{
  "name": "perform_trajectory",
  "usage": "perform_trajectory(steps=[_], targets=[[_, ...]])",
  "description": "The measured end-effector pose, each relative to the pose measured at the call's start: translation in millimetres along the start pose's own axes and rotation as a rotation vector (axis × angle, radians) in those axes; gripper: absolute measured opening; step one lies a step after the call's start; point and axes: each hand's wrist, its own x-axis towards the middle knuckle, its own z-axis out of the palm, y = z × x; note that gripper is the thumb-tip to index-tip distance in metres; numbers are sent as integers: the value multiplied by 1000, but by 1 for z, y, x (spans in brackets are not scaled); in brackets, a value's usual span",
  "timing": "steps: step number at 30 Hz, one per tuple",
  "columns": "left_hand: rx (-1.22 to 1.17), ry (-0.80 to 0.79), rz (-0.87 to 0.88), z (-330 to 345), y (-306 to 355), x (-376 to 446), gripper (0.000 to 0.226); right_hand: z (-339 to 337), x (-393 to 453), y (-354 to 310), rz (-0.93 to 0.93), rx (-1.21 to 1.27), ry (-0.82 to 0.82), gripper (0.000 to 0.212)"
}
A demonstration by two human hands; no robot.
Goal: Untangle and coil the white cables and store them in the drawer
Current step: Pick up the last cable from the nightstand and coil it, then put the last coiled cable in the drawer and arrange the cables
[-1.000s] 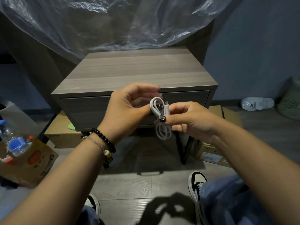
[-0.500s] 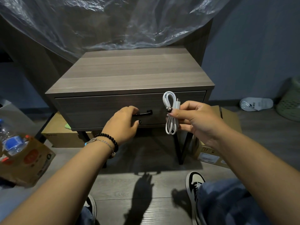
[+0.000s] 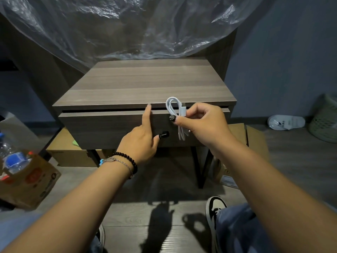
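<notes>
Here the drawer [image 3: 109, 128] of the bedside table [image 3: 145, 83] stands pulled out a little, a dark slit showing between its front and the tabletop at the centre of the frame; what lies inside cannot be seen. The left hand [image 3: 140, 141] is on the drawer front, forefinger straight up to the top edge, the other fingers curled at the black handle [image 3: 164, 134]; whether they truly grip it I cannot tell. The right hand [image 3: 202, 125] pinches a coiled white cable [image 3: 176, 115] between thumb and fingers, just right of centre, in front of the drawer's top edge. The bundle hangs upright, its long axis vertical, one loop rising above the fingers and the other dropping below them, with a plug end pointing up beside the top loop.

At lower left a cardboard box [image 3: 31, 181] holds a plastic bottle [image 3: 12, 159] with a blue label. More cartons sit under the table [image 3: 73, 154] and at its right [image 3: 255, 136]. A white slipper [image 3: 286, 122] and a pale basket [image 3: 326, 119] lie at the right edge. Clear plastic sheeting [image 3: 127, 24] hangs across the top.
</notes>
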Motion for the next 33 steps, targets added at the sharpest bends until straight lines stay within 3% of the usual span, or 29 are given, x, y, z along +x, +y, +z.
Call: perform_trajectory(steps=[2,7,9,13,21,28,33], targets=[[57,10,-4,-8,1,-3,73,5,4,-4,-20,13,9,23],[53,327,100,-34,-13,-8,39,21,9,-16,-76,124,-20,13],[75,381,87,-41,-25,-7,31,27,9,-19,-82,152,-34,14],[141,263,11,-49,-51,-9,23,40,7,-23,-86,177,-80,8],[149,190,117,-61,-58,-23,22,44,-1,-26,-57,201,-123,9],[-10,-6,96,-97,-58,-46,29,44,-20,-27,-22,227,-168,7],[58,-150,88,-114,-52,-60,28,44,-38,-21,-15,238,-132,8]])
